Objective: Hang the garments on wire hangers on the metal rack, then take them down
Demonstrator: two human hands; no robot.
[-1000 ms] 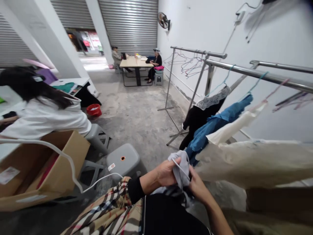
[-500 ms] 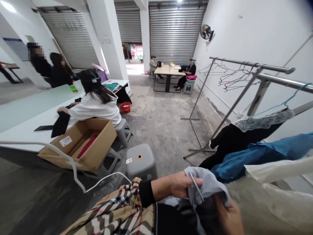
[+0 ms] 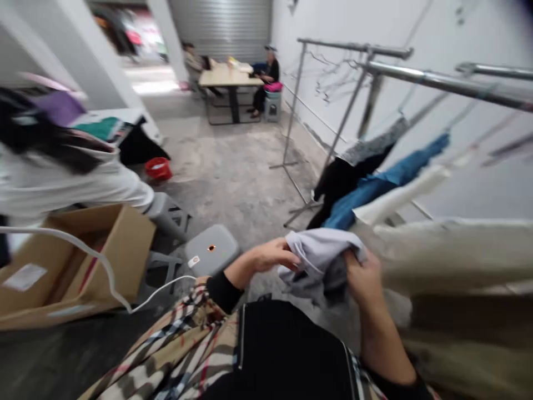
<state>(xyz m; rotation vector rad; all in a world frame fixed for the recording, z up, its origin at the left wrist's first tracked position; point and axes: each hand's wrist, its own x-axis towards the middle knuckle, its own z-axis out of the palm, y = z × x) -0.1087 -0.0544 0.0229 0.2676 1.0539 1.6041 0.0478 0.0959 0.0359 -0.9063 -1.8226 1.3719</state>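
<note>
A light grey garment (image 3: pixel 320 253) hangs bunched between my two hands, in front of my body. My left hand (image 3: pixel 275 255) grips its left edge, near a loop of cord or strap along the cloth. On the other side, my right hand (image 3: pixel 363 273) pinches the garment's right edge, its fingertips partly hidden by the fabric. The lower folds droop below the hands, and the garment's kind cannot be made out. Just right of my right hand hang clothes, among them a beige garment (image 3: pixel 441 255) and a blue garment (image 3: pixel 375 186).
A metal clothes rack (image 3: pixel 437 83) with hangers runs along the right wall. Grey stools (image 3: pixel 212 247) and a cardboard box (image 3: pixel 120 255) stand at left, with a white cable (image 3: pixel 100 258) across them. A person in white (image 3: pixel 70 183) sits there. Two people sit at a far table (image 3: pixel 229 76).
My view has swung right and down. Both hands have risen in the picture with the grey garment still between them, and the right hand shows more clearly at its edge.
</note>
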